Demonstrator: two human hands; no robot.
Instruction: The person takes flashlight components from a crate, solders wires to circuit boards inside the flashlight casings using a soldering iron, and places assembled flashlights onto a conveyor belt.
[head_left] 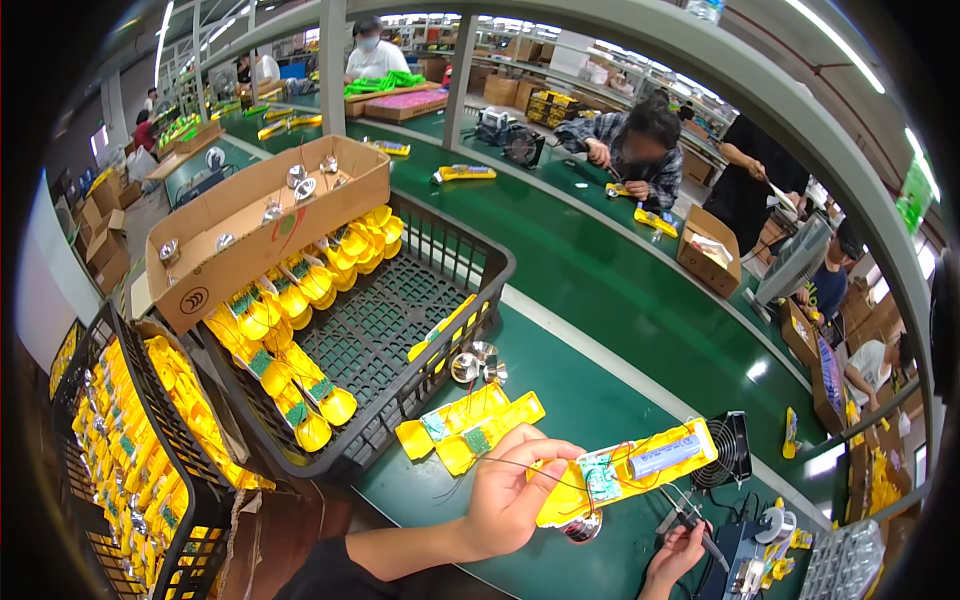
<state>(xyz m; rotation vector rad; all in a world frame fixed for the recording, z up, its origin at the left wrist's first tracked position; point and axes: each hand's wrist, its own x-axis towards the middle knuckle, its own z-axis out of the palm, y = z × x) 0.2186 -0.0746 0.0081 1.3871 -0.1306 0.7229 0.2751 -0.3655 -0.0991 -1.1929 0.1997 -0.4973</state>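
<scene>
My left hand (pixel 508 496) pinches a yellow flashlight housing (pixel 560 503), tilted up above the green bench. Inside the housing sit a small green circuit board (pixel 601 478) and a blue cylindrical battery (pixel 664 458), with thin dark wires trailing over my fingers. A shiny reflector (pixel 584 527) shows below the housing. At the lower right, my right hand (pixel 676 557) is closed around a soldering iron (pixel 694 524), whose tip points up toward the housing. Two more yellow housings (pixel 470 430) with boards lie left of it, beside several loose reflectors (pixel 478 364).
A black crate (pixel 390 290) of yellow housings stands at left, with a cardboard box (pixel 270 230) of reflectors across it. Another full crate (pixel 140 470) is farther left. At right are a small black fan (pixel 727 450) and a soldering station (pixel 738 555). Co-workers sit beyond the green conveyor (pixel 600 270).
</scene>
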